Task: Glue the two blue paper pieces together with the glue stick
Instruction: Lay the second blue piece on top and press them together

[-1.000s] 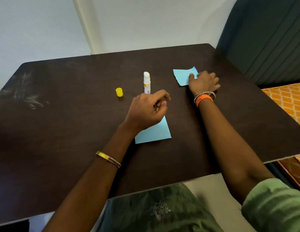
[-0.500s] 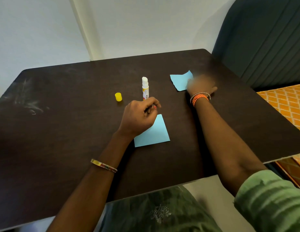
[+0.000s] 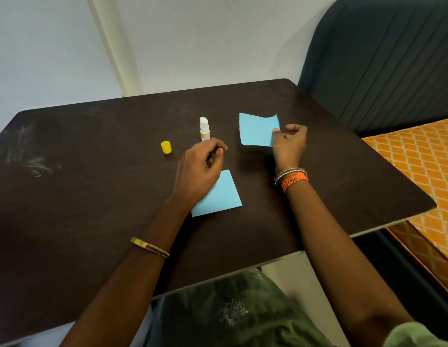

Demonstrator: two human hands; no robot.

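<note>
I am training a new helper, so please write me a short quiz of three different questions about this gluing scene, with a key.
1. True or false: the yellow cap is on the glue stick.
2. Which hand pinches the far blue paper and lifts its edge? A. left hand B. right hand C. neither
3. Fill in: the near blue paper lies flat on the table, partly under the ____ hand.

Key
1. False: the cap lies on the table, left of the upright, open stick.
2. B
3. left
</note>
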